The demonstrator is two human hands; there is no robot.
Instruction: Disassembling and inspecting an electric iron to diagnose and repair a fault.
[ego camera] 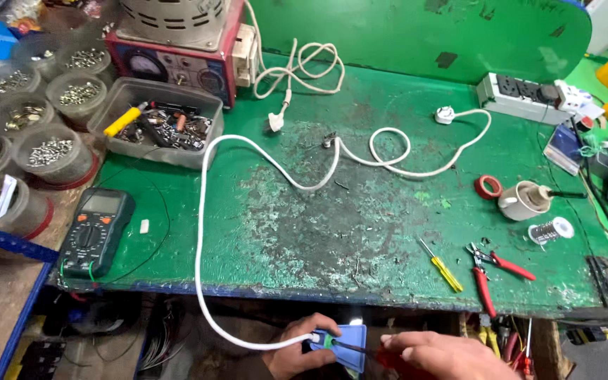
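Note:
My left hand (pixel 295 350) grips a small blue rectangular device (pixel 350 343) below the front edge of the green workbench (pixel 360 218). A white cable (pixel 201 232) enters the device's left end and loops up over the bench. My right hand (pixel 439 354) holds a screwdriver (pixel 360 350) with a red handle; its dark shaft points left, with the tip at the device's left end near a green spot. Both hands are low in the view and partly cut off.
On the bench lie a yellow screwdriver (pixel 441 264), red-handled pliers (pixel 488 271), a solder spool (pixel 552 231), a red tape roll (pixel 488 186) and a power strip (pixel 529 92). A multimeter (pixel 96 230), a parts tray (pixel 156 128) and several screw tubs (pixel 51 151) stand left.

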